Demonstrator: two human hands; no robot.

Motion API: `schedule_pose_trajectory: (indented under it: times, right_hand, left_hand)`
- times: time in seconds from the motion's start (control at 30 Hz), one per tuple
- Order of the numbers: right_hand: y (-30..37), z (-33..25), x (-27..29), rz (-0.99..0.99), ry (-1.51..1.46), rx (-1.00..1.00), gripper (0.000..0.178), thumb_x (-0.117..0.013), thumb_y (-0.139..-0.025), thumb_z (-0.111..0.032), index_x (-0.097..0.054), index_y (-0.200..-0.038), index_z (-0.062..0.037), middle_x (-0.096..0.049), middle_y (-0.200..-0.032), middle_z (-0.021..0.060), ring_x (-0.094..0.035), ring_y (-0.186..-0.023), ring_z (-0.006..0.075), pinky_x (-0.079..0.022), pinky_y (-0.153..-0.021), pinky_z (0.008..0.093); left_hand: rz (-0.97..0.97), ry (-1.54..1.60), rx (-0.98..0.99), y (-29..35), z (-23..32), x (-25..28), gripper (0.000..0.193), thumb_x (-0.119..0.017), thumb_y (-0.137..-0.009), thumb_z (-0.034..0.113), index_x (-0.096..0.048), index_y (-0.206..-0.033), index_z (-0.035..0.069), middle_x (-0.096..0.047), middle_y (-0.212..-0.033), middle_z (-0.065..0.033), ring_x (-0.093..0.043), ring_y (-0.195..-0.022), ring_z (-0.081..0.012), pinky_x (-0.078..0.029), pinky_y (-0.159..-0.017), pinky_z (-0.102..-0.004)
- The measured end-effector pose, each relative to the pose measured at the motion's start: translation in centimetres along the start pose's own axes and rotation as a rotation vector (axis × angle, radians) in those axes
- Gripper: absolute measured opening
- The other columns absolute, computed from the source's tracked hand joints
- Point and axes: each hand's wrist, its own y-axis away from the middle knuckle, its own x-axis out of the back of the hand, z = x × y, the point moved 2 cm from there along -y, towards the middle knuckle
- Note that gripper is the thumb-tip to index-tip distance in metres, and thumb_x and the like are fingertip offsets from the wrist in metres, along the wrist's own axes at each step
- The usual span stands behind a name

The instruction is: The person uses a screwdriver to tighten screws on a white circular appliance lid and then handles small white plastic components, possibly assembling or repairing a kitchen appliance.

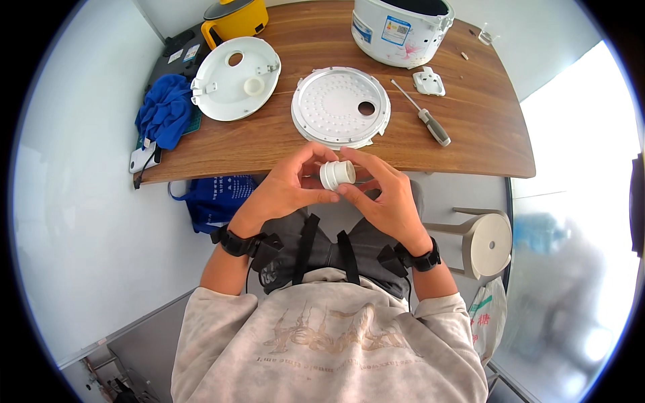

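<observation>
Between my two hands, just off the table's near edge, is a short white cylindrical plastic part with ridges round it and a round end facing right. My left hand grips it from the left with curled fingers and thumb. From the right, the thumb and fingers of my right hand hold its other end. Right beyond the hands lies a round white plate with a dimpled face and one round hole. Further left rests a white round lid, which has a round opening and a small cup-shaped piece on it.
A grey-handled screwdriver lies right of the plate, near a small white bracket. Behind them stands a white rice cooker body. A yellow pot and blue cloth are at the left. A stool stands below right.
</observation>
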Motion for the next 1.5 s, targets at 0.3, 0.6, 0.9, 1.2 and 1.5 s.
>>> schedule_pose_trajectory:
  times: [0.3,0.6,0.9,1.2,1.5]
  right_hand:
    - [0.5,0.6,-0.6,0.025,0.068,0.027,0.044,-0.087,-0.084,-0.017,-0.070,-0.122,-0.0027,-0.073,-0.102,0.0126,-0.074,-0.084,0.0218,-0.060,-0.076,0.0329]
    - [0.5,0.3,-0.1,-0.074,-0.064,-0.139,0.033,-0.081,-0.093,-0.020,-0.069,-0.117,-0.0014,-0.072,-0.081,0.0079,-0.068,-0.069,0.0130,-0.056,-0.068,0.0283]
    - [0.4,1.0,0.4,-0.104,-0.309,-0.315,0.013,-0.065,-0.104,-0.011,-0.066,-0.108,0.0012,-0.072,-0.082,0.0050,-0.065,-0.071,0.0079,-0.055,-0.065,0.0261]
    - [0.5,1.3,0.1,-0.108,-0.367,-0.297,0.021,-0.066,-0.100,-0.007,-0.066,-0.119,0.0009,-0.073,-0.091,0.0062,-0.067,-0.076,0.0101,-0.058,-0.073,0.0278]
    - [-0.2,0.4,0.1,-0.068,-0.072,-0.115,0.038,-0.082,-0.082,-0.009,-0.070,-0.117,-0.0024,-0.073,-0.098,0.0068,-0.071,-0.084,0.0156,-0.059,-0.076,0.0299]
  left_hand:
    - [-0.008,-0.071,-0.062,0.6,0.3,0.0,0.053,-0.083,-0.085,0.002,-0.055,-0.130,0.007,-0.063,-0.126,-0.0047,-0.064,-0.117,-0.0161,-0.056,-0.101,-0.0360]
    - [-0.051,0.039,0.039,0.6,0.5,0.0,0.056,-0.080,-0.088,0.004,-0.055,-0.138,0.006,-0.063,-0.130,-0.0051,-0.063,-0.118,-0.0149,-0.056,-0.101,-0.0333]
    - [-0.058,0.068,0.094,0.9,1.3,-0.2,0.061,-0.080,-0.087,0.004,-0.058,-0.144,0.003,-0.068,-0.124,-0.0066,-0.067,-0.110,-0.0137,-0.055,-0.097,-0.0294]
    - [-0.065,0.085,0.084,1.0,0.8,0.2,0.058,-0.076,-0.091,0.005,-0.056,-0.146,0.004,-0.068,-0.127,-0.0062,-0.065,-0.113,-0.0135,-0.054,-0.099,-0.0298]
    - [-0.054,0.018,0.057,0.7,0.5,0.2,0.062,-0.085,-0.086,0.006,-0.058,-0.142,0.000,-0.070,-0.127,-0.0102,-0.068,-0.114,-0.0173,-0.056,-0.100,-0.0347]
